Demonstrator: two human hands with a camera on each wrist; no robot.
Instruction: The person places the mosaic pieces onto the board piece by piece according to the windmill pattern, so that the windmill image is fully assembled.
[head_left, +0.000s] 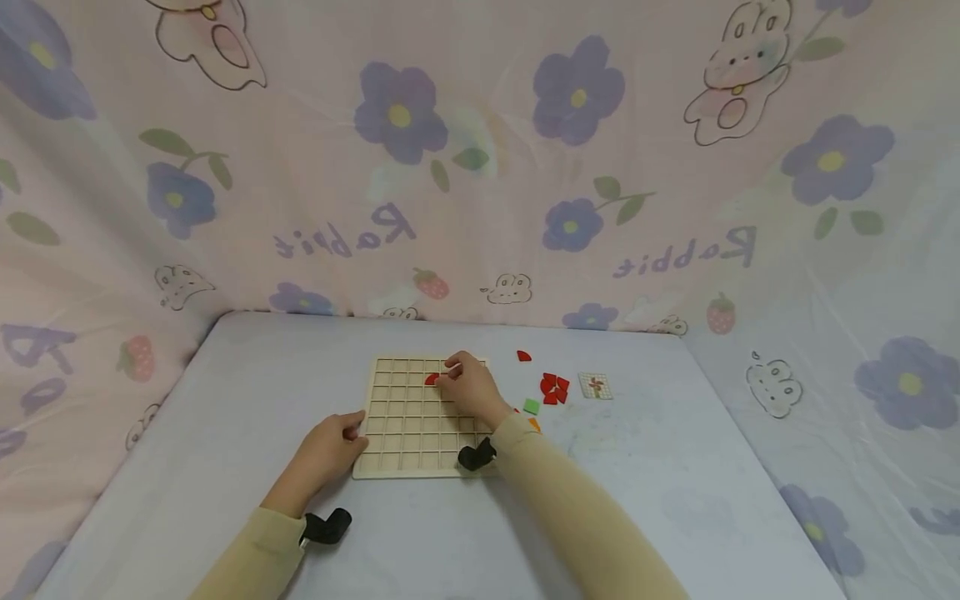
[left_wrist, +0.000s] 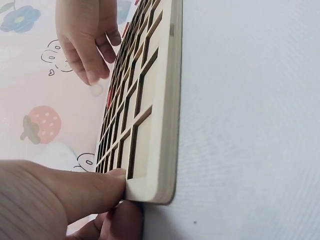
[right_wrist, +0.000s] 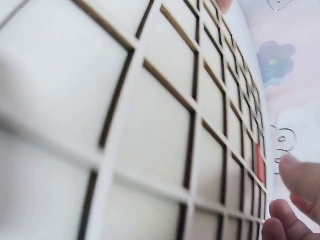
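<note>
A pale wooden grid board [head_left: 390, 433] lies on the table. My left hand [head_left: 326, 454] grips its left edge, with the thumb [left_wrist: 100, 187] at the rim and the other fingers lower at the side. Over the far part of the board is my right hand [head_left: 472, 390], its fingers relaxed and no piece visible between them. Beside those fingertips a red piece [head_left: 432, 379] with a curved side sits in one square. The right wrist view shows this red piece [right_wrist: 261, 162] in its cell, just left of the thumb.
Right of the board lie a cluster of red pieces [head_left: 552, 388], a single red quarter-round [head_left: 523, 356], a green square [head_left: 531, 406] and an orange piece [head_left: 534, 424] partly behind the sleeve. Farther right is a small gridded pattern card [head_left: 596, 386]. Printed cloth [head_left: 480, 208] hangs behind the table.
</note>
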